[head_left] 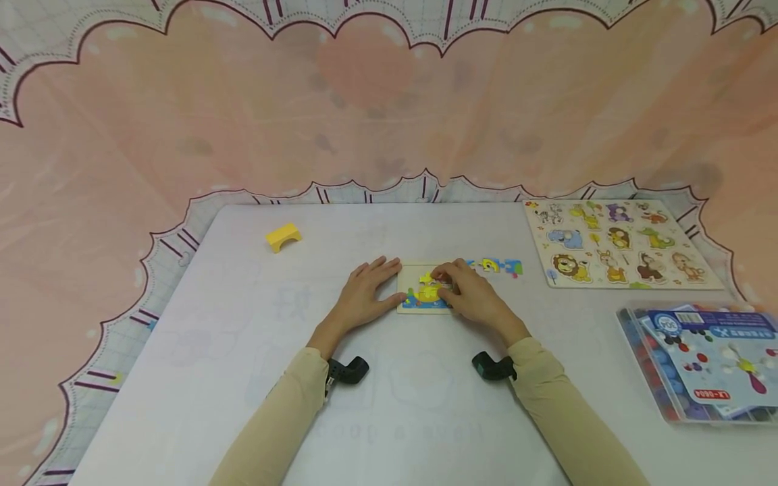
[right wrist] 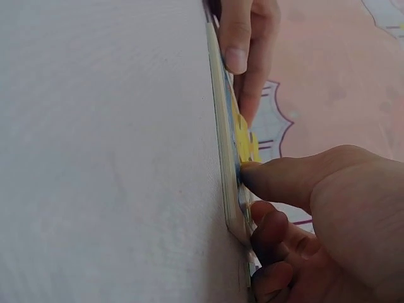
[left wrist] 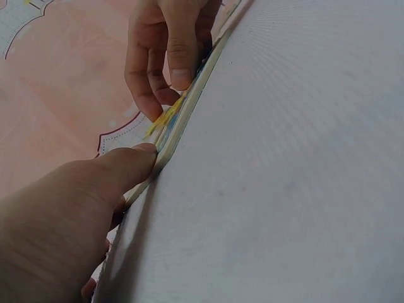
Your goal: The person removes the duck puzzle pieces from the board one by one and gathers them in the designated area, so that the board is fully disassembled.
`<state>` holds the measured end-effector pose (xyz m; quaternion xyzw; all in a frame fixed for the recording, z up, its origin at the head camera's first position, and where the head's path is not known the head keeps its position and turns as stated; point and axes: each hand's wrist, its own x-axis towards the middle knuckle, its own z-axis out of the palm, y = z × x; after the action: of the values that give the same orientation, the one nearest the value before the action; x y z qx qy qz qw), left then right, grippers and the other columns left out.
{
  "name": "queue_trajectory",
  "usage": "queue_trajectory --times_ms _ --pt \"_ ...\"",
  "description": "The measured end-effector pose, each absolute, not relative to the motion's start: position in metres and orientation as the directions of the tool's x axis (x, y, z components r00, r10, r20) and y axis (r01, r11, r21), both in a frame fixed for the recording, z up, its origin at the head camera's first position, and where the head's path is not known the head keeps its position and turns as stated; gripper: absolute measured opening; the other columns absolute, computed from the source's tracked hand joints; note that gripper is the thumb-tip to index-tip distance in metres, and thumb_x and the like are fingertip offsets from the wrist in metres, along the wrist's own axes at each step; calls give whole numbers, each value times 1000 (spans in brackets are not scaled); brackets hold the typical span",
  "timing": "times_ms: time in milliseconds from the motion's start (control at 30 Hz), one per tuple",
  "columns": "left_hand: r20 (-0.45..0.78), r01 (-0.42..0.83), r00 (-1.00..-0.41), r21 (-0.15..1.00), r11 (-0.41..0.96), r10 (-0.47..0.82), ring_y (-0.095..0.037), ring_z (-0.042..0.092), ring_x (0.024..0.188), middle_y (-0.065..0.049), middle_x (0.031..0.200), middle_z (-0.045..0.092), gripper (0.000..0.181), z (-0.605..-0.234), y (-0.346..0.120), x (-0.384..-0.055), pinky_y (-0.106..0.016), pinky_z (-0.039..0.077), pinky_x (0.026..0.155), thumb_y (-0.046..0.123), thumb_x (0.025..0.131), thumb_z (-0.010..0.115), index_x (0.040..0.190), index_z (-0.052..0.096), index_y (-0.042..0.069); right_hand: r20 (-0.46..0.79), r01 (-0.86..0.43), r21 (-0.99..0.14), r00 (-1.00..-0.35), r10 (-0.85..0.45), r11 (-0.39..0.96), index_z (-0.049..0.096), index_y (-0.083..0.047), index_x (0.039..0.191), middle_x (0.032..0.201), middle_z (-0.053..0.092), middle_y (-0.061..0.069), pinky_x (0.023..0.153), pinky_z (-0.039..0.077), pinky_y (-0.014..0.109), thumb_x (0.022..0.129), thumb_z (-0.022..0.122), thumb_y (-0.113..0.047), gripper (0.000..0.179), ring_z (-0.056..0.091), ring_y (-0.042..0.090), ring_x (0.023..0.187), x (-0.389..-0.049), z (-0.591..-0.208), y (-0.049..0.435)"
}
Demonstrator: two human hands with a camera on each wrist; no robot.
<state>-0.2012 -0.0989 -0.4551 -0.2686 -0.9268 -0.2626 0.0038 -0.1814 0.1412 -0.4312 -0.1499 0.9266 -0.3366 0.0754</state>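
Head view: puzzle board (head_left: 423,311) lies flat on counter (head_left: 389,405), braced at left edge by left grip (head_left: 368,288), spread apart. Right grip (head_left: 471,290) is bent over yellow pieces (head_left: 428,293); whether any is pinched cannot be told. Board should be held steady, pieces aligned before being pressed.

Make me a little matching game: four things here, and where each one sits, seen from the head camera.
1. Yellow arched block
2. Pale rectangular board with cartoon animals
3. Clear plastic box
4. Small blue-and-yellow jigsaw

A. Right edge of the view
B. Between left hand and right hand
C. Back left
D. Back right

Pairs: 1-C, 2-D, 3-A, 4-B
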Motion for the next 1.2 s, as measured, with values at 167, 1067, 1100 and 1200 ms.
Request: queue_trajectory --times_ms 167,1067,1100,1200 --pt "152 504 -854 482 717 498 -24 29 143 -1 148 43 62 -455 -99 -202 -49 18 117 41 88 63 141 46 13 -20 -236 -656 -944 -330 717 56 -13 120 108 53 8 64 40 27 92 61 -17 29 47 17 77 -181 -430 142" --pt "89 352 -934 399 847 346 -27 23 145 -2 153 35 77 -451 -70 -184 -57 10 116 59 83 59 143 40 15 124 -329 -752 -922 -367 572 60 -10 109 100 64 5 65 46 24 92 61 -13 17 54 14 74 -181 -432 143" --pt "93 352 -934 406 844 345 -27 23 145 -2 152 35 77 -450 -70 -184 -57 10 116 59 83 59 143 40 14 124 -330 -752 -921 -369 570 60 -10 108 101 65 4 66 47 24 92 61 -14 17 55 14 74 -181 -432 143" --pt "98 348 -935 419 839 340 -27 23 145 -3 152 36 77 -450 -69 -184 -57 10 116 58 82 61 142 40 14 135 -336 -751 -921 -366 568 61 -11 104 100 66 2 67 48 24 92 61 -14 12 57 13 75 -181 -431 142"
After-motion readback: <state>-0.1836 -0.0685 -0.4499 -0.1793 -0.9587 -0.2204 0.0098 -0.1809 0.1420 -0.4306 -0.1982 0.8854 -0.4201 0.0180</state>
